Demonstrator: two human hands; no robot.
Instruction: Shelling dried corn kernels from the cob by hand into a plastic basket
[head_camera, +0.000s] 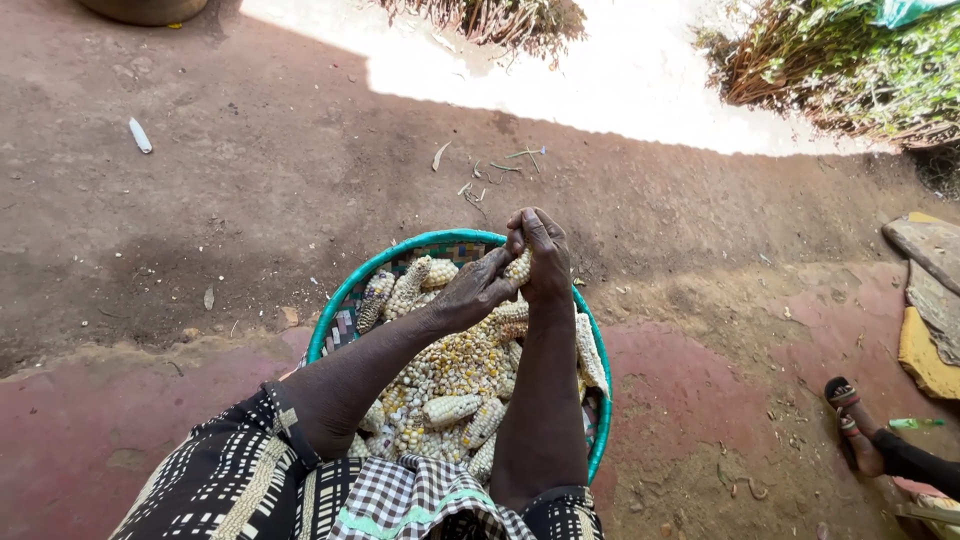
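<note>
My left hand (478, 292) and my right hand (540, 255) are together over the far side of the round woven basket with a turquoise rim (330, 322), both clamped on one pale, partly shelled maize cob (519, 268). The cob sits between my hands, right-hand fingers wrapped over its top, left-hand fingers pressed against its side. It is held just above the basket's rim at about twelve o'clock.

Below my forearms the basket holds a heap of loose yellow and white maize kernels (450, 365) in the middle, with whole pale cobs (405, 287) lying at ten o'clock and more at six o'clock, near my lap. A bare stripped cob (589, 352) lies along the rim at three o'clock. My black-and-white patterned dress (225, 480) shows at the bottom edge.

The basket rests on reddish packed earth (180, 200). At four o'clock, well apart from the basket, another person's sandalled foot (852, 425) rests on the ground. Dry brush (800, 60) lies in sunlight at one o'clock.
</note>
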